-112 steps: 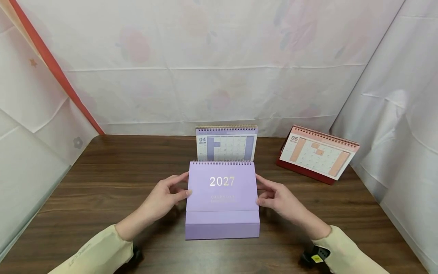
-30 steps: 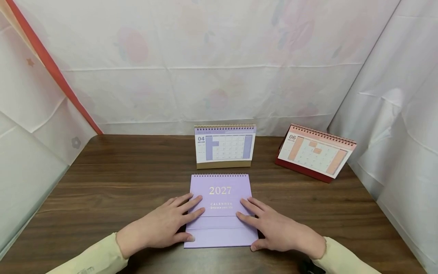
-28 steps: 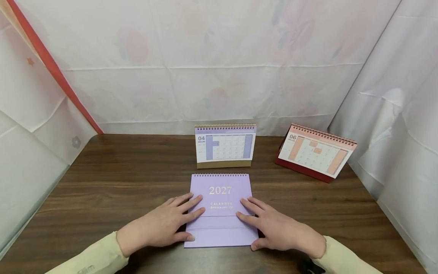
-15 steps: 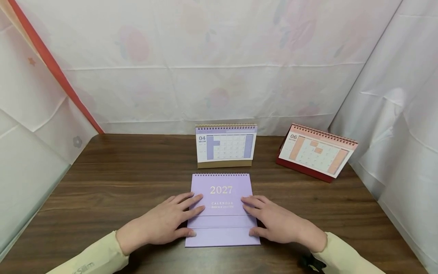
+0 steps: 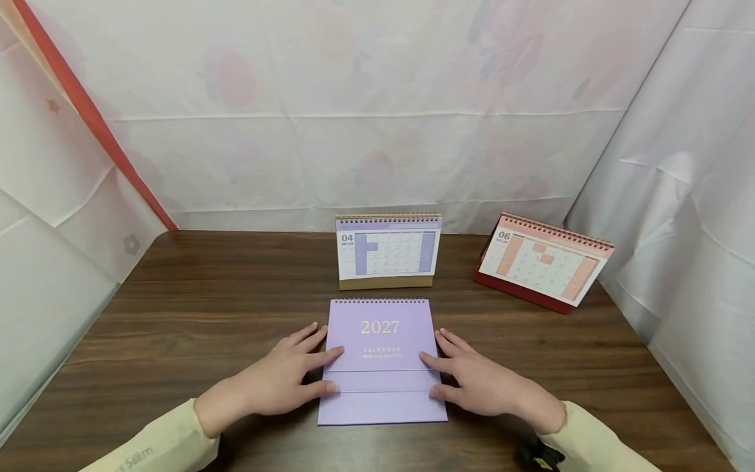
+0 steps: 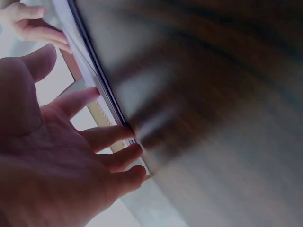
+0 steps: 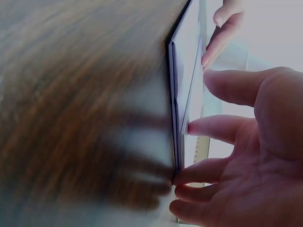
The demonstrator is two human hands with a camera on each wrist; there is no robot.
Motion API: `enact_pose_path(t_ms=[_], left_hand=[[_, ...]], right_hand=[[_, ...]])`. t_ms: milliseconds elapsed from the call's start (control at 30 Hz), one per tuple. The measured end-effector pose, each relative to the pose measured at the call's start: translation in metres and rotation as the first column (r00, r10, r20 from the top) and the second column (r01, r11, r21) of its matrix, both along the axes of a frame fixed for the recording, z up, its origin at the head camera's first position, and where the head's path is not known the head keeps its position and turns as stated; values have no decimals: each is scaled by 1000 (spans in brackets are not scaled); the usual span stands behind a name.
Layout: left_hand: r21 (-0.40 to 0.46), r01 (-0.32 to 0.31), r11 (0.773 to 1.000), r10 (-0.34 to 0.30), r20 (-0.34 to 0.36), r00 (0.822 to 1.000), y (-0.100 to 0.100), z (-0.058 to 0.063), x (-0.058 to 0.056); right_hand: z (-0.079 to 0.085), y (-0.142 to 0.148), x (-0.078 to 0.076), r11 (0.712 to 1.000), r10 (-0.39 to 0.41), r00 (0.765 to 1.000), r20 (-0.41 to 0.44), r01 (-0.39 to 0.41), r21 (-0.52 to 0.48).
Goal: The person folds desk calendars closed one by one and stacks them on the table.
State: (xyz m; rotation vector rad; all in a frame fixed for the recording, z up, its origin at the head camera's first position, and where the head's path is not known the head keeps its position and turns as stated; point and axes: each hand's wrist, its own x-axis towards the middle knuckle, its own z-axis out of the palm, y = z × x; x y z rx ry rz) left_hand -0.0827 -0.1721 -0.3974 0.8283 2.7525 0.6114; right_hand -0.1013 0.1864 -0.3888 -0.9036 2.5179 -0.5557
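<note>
Fingers [image 5: 326,358] of the left hand [image 5: 274,380], nearly straight and spread apart, lie at the left side of a purple calendar [image 5: 380,362]: index finger and thumb touch its upper face, and the remaining three reach down by its edge. The right hand [image 5: 486,380] mirrors this at the opposite side, digits likewise apart; neither hand is clamped on anything. The calendar, marked "2027", lies flat on the desk [image 5: 206,308] between the hands, with two creases across its nearer part and a ring binding [image 5: 380,301] along its far edge. Judged by its thin, layered edge, it should be light; the cover appears to be stiff, smooth card, liable to slide under a sideways push, and the creases would probably act as hinges. The ring binding looks the part most easily bent. A sound hold would take the left and right sides, thumbs above and fingertips beneath the base board. Just beyond the rings stands a tan-based calendar [image 5: 386,254] showing "04"; farther right, set at an angle, stands a red-based calendar [image 5: 545,263] showing "06". White cloth [image 5: 377,98] hangs behind the desk.
</note>
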Motion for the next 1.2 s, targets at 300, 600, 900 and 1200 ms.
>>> enact_pose_path(t_ms=[300, 600, 900, 1200], left_hand=[[285, -205, 936, 165, 159, 973, 6, 1, -6], [497, -525, 691, 313, 448, 837, 15, 1, -14], [551, -675, 490, 179, 695, 697, 8, -12, -26], [580, -663, 472, 145, 691, 708, 8, -14, -28]], right_hand=[[-1, 0, 1, 1000, 11, 1000, 4, -11, 1], [-4, -1, 2, 1000, -15, 999, 28, 16, -11], [3, 3, 1, 998, -16, 998, 62, 20, -56], [9, 9, -6, 990, -41, 991, 131, 58, -127]])
